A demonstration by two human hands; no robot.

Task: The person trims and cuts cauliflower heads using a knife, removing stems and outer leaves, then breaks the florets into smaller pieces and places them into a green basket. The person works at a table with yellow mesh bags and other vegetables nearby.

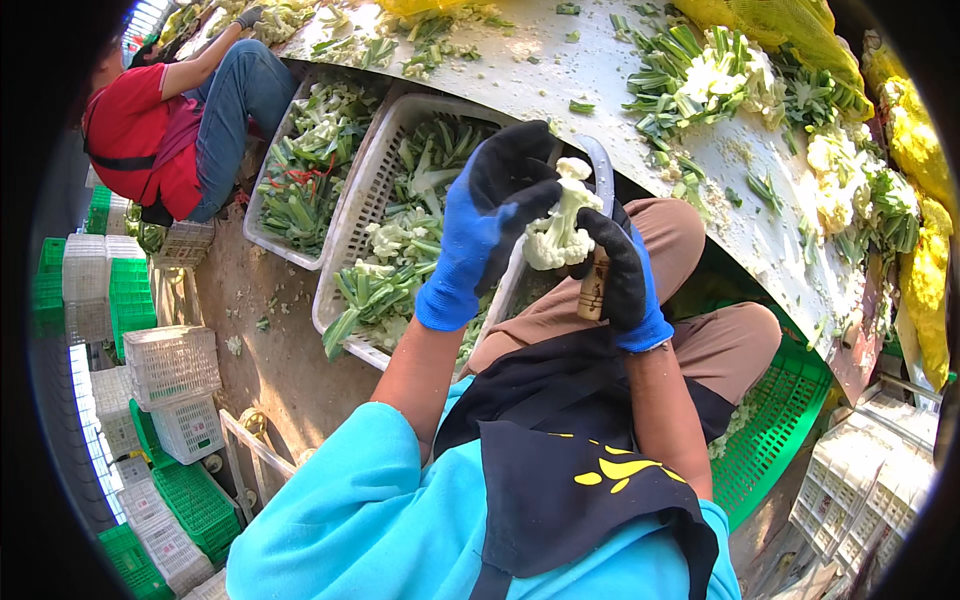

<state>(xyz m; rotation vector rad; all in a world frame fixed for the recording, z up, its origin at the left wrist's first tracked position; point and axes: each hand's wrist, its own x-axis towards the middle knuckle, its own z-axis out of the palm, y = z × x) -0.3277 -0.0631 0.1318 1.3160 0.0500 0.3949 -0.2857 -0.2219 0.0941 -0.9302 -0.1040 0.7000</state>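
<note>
In the middle of the view, my left hand [491,217], in a blue and black coated glove, is curled with its thumb beside a pale cauliflower floret [562,225]. Whether it grips the floret or only touches it, I cannot tell. My right hand [626,277], gloved alike, is closed around the wooden handle [592,289] of a knife. The knife's curved metal blade [598,166] points up behind the floret. The right thumb lies against the floret's right side. Below the left hand stands a white plastic crate [352,255] of cauliflower leaves and trimmings.
A pale worktop [600,75] carries leaf scraps and cauliflower heads [832,172]. Yellow mesh sacks [926,277] line the right. Another crate [259,225] stands left, near a person [150,142] in red. A green crate [780,427] sits by my right side; stacked crates [171,367] fill the far left.
</note>
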